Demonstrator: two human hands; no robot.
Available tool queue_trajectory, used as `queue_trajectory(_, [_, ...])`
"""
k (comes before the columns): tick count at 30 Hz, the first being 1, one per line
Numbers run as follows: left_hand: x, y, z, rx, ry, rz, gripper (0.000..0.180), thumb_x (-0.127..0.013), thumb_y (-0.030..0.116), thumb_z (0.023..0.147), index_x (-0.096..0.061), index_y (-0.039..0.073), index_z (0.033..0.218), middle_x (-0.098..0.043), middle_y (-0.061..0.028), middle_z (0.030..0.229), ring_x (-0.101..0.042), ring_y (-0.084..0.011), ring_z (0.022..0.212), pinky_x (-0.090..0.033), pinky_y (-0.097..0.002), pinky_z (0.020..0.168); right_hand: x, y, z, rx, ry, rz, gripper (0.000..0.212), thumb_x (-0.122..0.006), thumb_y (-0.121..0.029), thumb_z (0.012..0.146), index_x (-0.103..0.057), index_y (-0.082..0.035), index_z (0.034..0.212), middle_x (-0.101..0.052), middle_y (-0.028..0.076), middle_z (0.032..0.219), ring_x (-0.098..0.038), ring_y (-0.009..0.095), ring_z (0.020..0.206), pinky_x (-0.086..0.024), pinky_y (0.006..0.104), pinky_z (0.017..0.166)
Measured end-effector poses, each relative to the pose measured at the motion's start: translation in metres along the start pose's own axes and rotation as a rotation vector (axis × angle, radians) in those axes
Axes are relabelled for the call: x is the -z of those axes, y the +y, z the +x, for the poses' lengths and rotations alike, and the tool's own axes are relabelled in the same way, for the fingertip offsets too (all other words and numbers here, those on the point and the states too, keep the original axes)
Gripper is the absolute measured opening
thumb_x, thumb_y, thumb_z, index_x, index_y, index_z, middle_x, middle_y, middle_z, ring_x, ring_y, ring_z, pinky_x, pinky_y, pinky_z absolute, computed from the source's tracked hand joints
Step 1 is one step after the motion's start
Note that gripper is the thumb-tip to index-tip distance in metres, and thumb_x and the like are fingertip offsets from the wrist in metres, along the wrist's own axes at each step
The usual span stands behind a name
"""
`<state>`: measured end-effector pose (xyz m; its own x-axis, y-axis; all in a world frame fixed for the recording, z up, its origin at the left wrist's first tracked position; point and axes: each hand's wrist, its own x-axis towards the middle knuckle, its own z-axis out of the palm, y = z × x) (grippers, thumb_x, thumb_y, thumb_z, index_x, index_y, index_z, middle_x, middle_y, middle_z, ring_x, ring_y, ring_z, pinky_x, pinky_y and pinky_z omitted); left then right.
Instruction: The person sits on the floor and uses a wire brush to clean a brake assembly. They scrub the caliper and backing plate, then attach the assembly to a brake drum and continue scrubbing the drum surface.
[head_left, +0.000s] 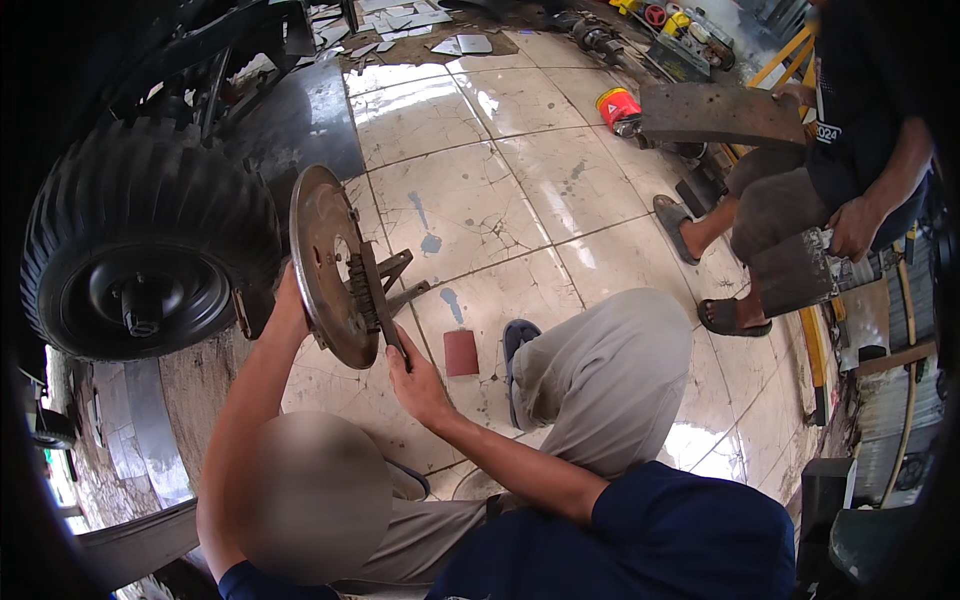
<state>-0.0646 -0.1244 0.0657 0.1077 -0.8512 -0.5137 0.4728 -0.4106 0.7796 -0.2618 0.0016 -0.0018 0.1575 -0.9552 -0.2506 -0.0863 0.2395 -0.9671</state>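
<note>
Rusty steel filled the middle of the view: a round rusty disc [325, 265] stood on edge on the pale tiled floor [520, 200], tilted a little, just beside a large black tyre [140, 240]. The left hand [287, 300] reached to the disc's far rim. Its grip looked closed on the edge, though the fingers were mostly hidden behind the metal. The right hand [418, 385] was wrapped tightly around the lower end of a dark flat tool [375, 295], which lay across the disc's face next to a small bracket [397, 272] jutting from it.

A reddish-brown sheet of sandpaper [461, 352] lay flat on the tiles near the right hand, apart from the disc. At the right a seated co-worker [810, 190] held a rusty plate [720, 115], with a red can [618, 105] on the floor nearby.

By the look of it, the step in hand was working the disc's face with the tool, scraping or prying near the centre; which of the two could not be told. A further stroke would call for a firm brace at the rim, so the disc would neither roll nor tip. The tool would also need to stay pressed flat against the metal and clear of the bracket.
</note>
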Motion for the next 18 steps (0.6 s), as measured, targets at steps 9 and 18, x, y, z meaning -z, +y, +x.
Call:
queue_trajectory(9, [-0.003,-0.006,-0.005,-0.053,-0.04,0.061,0.043,-0.046,0.041,0.101,-0.053,0.012,0.131,-0.059,-0.0114,0.111,-0.061,-0.0293,0.095,-0.054,-0.0509,0.079,-0.006,0.016,0.003,0.048,0.009,0.183,0.051,-0.047,-0.033,0.106,-0.038,-0.01,0.15,-0.044,-0.004,0.068,-0.043,0.004,0.058,-0.037,0.0225,0.051])
queue_trajectory(18, [-0.005,-0.006,0.012,0.033,0.039,0.053,0.043,-0.038,0.035,0.103,-0.049,0.011,0.136,-0.065,-0.0126,0.106,-0.066,-0.0268,0.085,-0.056,-0.0485,0.07,-0.003,0.007,0.003,-0.033,-0.014,0.173,0.051,-0.043,-0.037,0.107,-0.039,-0.01,0.149,-0.042,-0.004,0.061,-0.041,0.006,0.047,-0.037,0.0238,0.044])
